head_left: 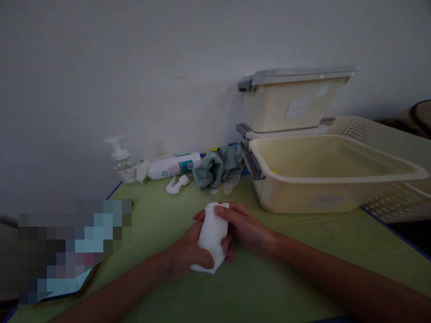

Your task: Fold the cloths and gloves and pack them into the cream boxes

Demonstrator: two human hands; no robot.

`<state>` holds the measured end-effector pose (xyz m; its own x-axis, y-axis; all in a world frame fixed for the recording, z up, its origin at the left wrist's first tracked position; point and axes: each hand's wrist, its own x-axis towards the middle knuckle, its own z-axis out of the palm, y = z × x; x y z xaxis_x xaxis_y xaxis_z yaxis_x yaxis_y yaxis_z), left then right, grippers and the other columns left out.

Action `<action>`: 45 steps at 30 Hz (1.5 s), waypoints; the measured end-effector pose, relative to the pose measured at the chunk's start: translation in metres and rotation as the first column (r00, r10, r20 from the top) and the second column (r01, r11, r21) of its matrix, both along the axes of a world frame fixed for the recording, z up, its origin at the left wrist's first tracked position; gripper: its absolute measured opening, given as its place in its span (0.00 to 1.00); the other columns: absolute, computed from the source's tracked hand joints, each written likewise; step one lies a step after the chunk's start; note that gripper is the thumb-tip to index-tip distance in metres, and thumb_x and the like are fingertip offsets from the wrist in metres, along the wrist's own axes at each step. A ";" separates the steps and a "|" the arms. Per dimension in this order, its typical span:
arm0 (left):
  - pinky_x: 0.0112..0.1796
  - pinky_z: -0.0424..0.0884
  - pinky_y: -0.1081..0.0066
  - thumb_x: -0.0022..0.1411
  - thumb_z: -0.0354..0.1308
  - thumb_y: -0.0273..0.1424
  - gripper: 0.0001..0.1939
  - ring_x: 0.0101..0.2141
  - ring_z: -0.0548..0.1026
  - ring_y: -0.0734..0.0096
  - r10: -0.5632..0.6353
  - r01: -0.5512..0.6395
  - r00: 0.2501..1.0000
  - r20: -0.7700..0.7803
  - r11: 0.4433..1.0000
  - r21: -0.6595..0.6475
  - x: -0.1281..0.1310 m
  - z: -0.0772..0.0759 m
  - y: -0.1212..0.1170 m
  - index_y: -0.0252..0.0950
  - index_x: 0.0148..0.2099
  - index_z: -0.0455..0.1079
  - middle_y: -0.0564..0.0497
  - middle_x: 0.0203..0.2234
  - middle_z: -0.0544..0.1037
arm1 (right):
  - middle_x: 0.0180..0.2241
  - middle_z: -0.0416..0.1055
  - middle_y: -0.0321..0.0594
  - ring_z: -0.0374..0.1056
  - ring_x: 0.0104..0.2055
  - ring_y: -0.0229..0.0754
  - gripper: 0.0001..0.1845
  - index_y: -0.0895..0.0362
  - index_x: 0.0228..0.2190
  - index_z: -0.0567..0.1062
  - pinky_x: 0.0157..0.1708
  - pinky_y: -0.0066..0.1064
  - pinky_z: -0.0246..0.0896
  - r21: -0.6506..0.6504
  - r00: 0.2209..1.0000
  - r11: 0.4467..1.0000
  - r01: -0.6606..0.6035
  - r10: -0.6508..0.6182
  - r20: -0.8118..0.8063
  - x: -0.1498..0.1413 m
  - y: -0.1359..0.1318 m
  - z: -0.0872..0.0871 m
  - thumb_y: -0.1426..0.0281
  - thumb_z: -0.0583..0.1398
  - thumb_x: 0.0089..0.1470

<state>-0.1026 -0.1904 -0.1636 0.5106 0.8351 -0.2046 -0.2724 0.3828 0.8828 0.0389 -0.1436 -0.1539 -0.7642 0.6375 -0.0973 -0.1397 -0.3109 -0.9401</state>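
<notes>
White and soft-looking, a bundle (213, 233) is held in both hands — the left hand (186, 252) closed on its lower end, the right hand (247, 226) pinching its top — over the green table (161, 296). Beyond lie a white nozzle (176, 185), a bottle (173, 166) on its side and a textured cloth (212, 169).

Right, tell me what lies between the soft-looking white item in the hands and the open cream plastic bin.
In the head view: the right hand, on the white item, then bare green tabletop.
</notes>
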 end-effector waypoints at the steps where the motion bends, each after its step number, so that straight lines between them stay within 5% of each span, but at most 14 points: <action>1: 0.32 0.61 0.73 0.29 0.60 0.20 0.18 0.30 0.68 0.71 -0.006 0.006 1.000 0.001 1.000 0.003 -0.001 -0.001 0.000 0.33 0.30 0.68 0.54 0.25 0.71 | 0.17 0.66 0.33 0.59 0.12 0.30 0.29 0.62 0.37 0.76 0.09 0.21 0.57 -0.001 1.000 1.000 -0.005 0.005 -0.007 0.000 0.001 -0.001 0.50 0.58 0.46; 19: 0.29 0.57 0.73 0.31 0.62 0.24 0.19 0.29 0.66 0.70 -0.114 0.116 0.992 -0.058 0.993 0.035 -0.003 0.000 0.002 0.33 0.32 0.68 0.52 0.26 0.70 | 0.14 0.67 0.34 0.58 0.10 0.31 0.30 0.64 0.34 0.76 0.07 0.22 0.57 0.001 0.994 0.996 0.088 -0.088 -0.071 0.000 -0.005 -0.001 0.49 0.60 0.44; 23: 0.27 0.57 0.74 0.31 0.62 0.23 0.18 0.29 0.66 0.71 -0.117 0.121 0.990 -0.081 0.992 0.039 -0.004 0.000 0.002 0.34 0.31 0.67 0.53 0.26 0.71 | 0.16 0.67 0.34 0.60 0.11 0.31 0.29 0.64 0.34 0.75 0.07 0.20 0.51 0.014 0.998 0.999 0.031 -0.030 -0.062 0.003 -0.002 0.001 0.49 0.59 0.45; 31: 0.27 0.56 0.75 0.32 0.63 0.25 0.18 0.28 0.66 0.73 -0.129 0.136 0.987 -0.094 0.988 0.075 -0.004 0.000 0.000 0.33 0.32 0.69 0.52 0.26 0.73 | 0.24 0.68 0.33 0.60 0.24 0.30 0.25 0.62 0.28 0.75 0.23 0.22 0.54 0.295 0.994 0.949 0.111 -0.112 -0.014 0.011 0.008 0.014 0.51 0.66 0.37; 40: 0.28 0.57 0.74 0.34 0.66 0.31 0.18 0.29 0.64 0.72 -0.185 0.206 0.968 -0.172 0.972 0.113 -0.004 0.000 0.000 0.33 0.32 0.69 0.52 0.27 0.71 | 0.25 0.71 0.38 0.61 0.24 0.31 0.30 0.63 0.28 0.78 0.23 0.23 0.53 0.237 0.998 0.970 -0.060 0.057 0.019 0.011 0.007 0.012 0.47 0.63 0.38; 45: 0.27 0.56 0.74 0.36 0.66 0.33 0.18 0.29 0.63 0.72 -0.214 0.243 0.957 -0.198 0.960 0.139 -0.007 -0.002 0.000 0.34 0.34 0.70 0.52 0.28 0.70 | 0.21 0.71 0.38 0.61 0.22 0.32 0.29 0.64 0.25 0.78 0.19 0.22 0.53 0.160 0.999 0.987 -0.032 0.038 -0.032 0.009 0.006 0.007 0.47 0.64 0.38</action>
<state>-0.1099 -0.1905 -0.1658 0.6588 0.7297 -0.1829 -0.0265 0.2654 0.9638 0.0482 -0.1378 -0.1468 -0.7873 0.6158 0.0307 -0.1648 -0.1623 -0.9729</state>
